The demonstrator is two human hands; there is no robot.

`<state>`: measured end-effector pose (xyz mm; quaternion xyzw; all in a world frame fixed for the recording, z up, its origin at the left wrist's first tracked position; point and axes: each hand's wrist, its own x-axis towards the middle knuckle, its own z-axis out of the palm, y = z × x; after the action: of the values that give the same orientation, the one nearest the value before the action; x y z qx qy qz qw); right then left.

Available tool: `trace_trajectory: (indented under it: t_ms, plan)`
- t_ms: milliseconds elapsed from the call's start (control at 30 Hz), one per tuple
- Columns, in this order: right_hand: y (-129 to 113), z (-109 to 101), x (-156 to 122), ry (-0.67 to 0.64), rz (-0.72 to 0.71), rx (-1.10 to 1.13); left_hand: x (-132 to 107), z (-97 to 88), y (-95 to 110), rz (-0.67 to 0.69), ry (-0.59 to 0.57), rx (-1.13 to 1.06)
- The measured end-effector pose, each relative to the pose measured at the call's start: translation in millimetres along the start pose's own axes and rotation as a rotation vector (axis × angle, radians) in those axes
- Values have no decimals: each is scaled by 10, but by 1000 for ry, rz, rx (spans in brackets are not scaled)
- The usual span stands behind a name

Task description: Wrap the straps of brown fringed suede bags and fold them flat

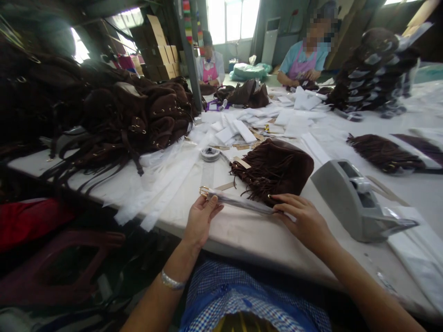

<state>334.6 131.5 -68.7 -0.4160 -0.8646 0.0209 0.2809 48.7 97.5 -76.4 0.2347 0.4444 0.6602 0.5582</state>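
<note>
Between my two hands stretches a dark strap (238,201) in a pale, translucent wrapping, a gold metal ring showing at its left end. My left hand (202,216) pinches it near that ring, thumb on top. At the other end, my right hand (301,216) has its fingers closed on the strap. Just behind it lies a dark brown fringed bag (282,166) with a beige tag (242,162) on its fringe. To the bag's left sits a roll of tape (210,154).
A grey tape dispenser (349,198) stands right of my right hand. Brown bags (148,110) are heaped at the left. White wrapping sheets (231,129) litter the middle. Stacked dark bags (370,74) rise at the back right. Two co-workers in pink aprons sit across the table (249,230).
</note>
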Motion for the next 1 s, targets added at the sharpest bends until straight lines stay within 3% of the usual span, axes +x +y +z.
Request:
trace_trajectory:
  t_ms: [167,333,533,767,900,1000]
  plan:
    - [-510,-69,154,104,2,83,-177,3,-18,74,54,123]
    - [-985,72,397,72,-51,178,-340,10,124,171,-62,311]
    - [-1109,178,588,67,-50,339,-411,-65,280,235,-4,380]
    - [-1194,164,644,26,-73,422,-433,-140,284,363,73,445]
    - [-1177,127,627,5,-102,440,-484,-174,329,406,7,501]
    - [-1210,33,491,40,-123,420,-563,-200,397,452,-134,629]
